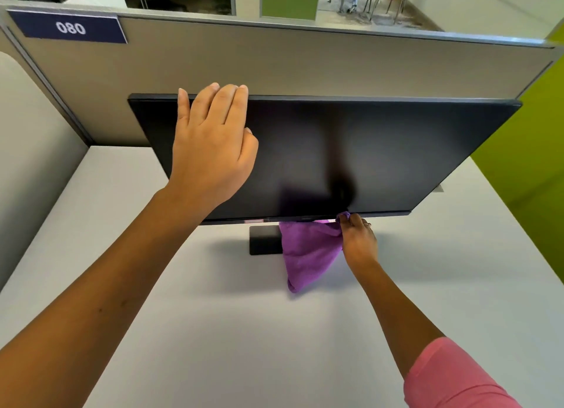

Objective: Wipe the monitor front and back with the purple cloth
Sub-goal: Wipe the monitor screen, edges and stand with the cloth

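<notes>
Standing on a pale grey desk (213, 331) against a beige partition (305, 63), the monitor (351, 151) fills the middle of the view, screen dark and tipped toward the person. Its black base (264, 240) shows just under the lower bezel. A blue plate reading 080 (68, 28) sits on the partition's upper left.

Left hand (213, 145): spread flat over the screen's upper left, fingers hooked over the top edge, bracing the panel. It grips nothing else.

Purple cloth (308, 252): bunched, hanging from the lower bezel down in front of the base, its tip near the desk.

Right hand (360, 240): closed on the cloth's upper corner, pressed at the bottom edge right of centre. Whether the cloth actually touches the glass here is hard to tell.

Judged stage: finishing a stroke on the front; back not yet done.

Risks: the bare left palm likely leaves prints on the glass. A hard push low down could tilt the panel further or shift the base. The trailing cloth may snag on the stand.
</notes>
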{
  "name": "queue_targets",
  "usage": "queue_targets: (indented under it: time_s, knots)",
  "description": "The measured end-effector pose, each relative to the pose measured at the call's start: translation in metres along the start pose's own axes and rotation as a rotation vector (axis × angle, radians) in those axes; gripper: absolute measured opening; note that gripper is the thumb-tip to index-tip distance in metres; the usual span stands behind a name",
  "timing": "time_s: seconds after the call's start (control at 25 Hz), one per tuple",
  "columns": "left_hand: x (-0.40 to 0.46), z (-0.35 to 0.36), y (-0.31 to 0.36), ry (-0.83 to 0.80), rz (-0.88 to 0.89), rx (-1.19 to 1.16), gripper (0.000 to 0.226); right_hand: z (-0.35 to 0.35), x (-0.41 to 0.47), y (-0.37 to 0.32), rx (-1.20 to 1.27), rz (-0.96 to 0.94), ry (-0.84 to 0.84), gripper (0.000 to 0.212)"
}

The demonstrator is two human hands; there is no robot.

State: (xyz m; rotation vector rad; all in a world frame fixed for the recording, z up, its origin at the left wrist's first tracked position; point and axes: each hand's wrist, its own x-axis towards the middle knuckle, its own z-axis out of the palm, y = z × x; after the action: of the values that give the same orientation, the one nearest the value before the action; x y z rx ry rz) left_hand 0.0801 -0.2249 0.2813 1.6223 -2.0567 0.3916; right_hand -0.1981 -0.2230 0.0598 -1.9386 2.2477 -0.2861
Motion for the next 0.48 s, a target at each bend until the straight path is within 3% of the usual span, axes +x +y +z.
queue_targets:
  time_s: [0.24, 0.48]
  knots:
    - [0.02, 0.017, 0.07, -0.015, 0.069, -0.014, 0.054, -0.016, 0.012, 0.061, -0.102, 0.007, -0.016, 0.038]
    - [0.034, 0.037, 0.13, 0.015, 0.105, -0.004, 0.056, -0.027, 0.021, 0.116, 0.066, 0.049, 0.059, 0.029]
